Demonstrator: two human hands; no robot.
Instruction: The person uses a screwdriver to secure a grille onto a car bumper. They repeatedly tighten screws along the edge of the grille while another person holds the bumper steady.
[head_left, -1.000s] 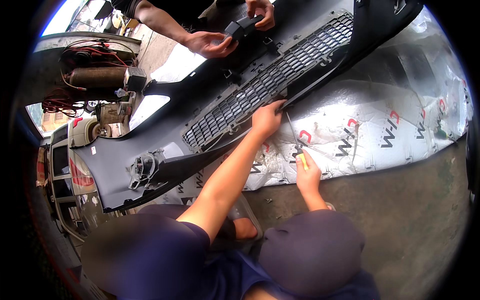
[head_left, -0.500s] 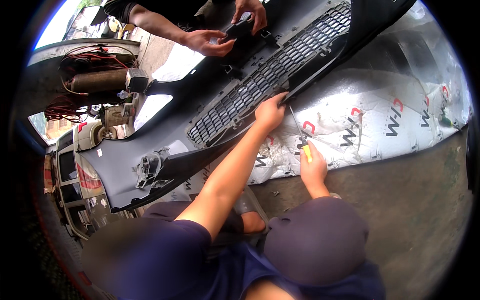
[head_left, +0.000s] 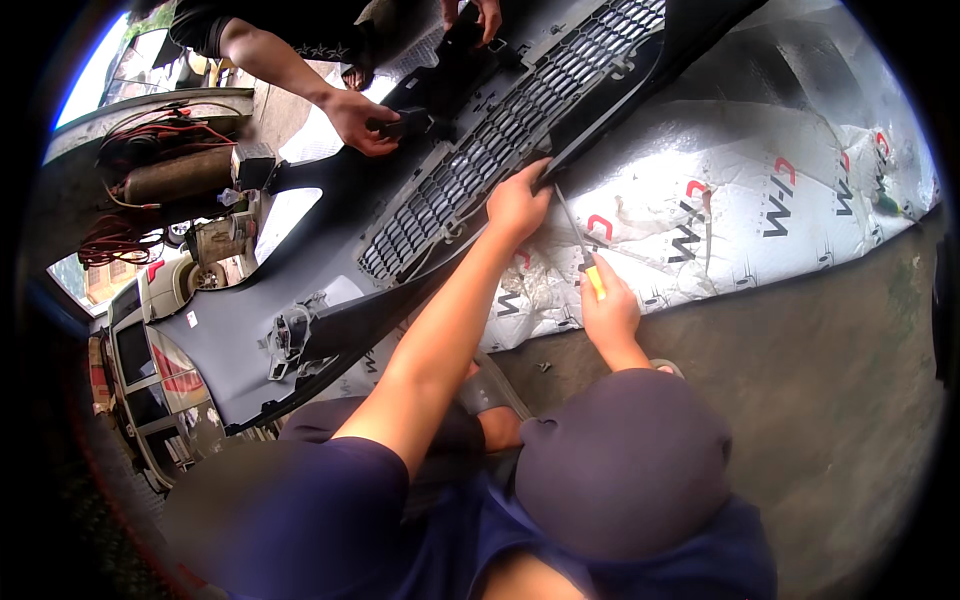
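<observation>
Here, at centre frame, the left hand (head_left: 517, 205) grips the grey car bumper (head_left: 330, 300) edge, fingers closed on it beside the black grille (head_left: 500, 150). Just right, the right hand (head_left: 610, 315) clasps a yellow-handled screwdriver (head_left: 580, 250), its shaft slanting up-left toward the bumper over the silver sheet (head_left: 760, 190).

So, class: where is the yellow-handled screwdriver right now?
In the head view, right of centre, the right hand holds the screwdriver over the white sheet, tip at the bumper's lower edge beside the left hand.
</observation>
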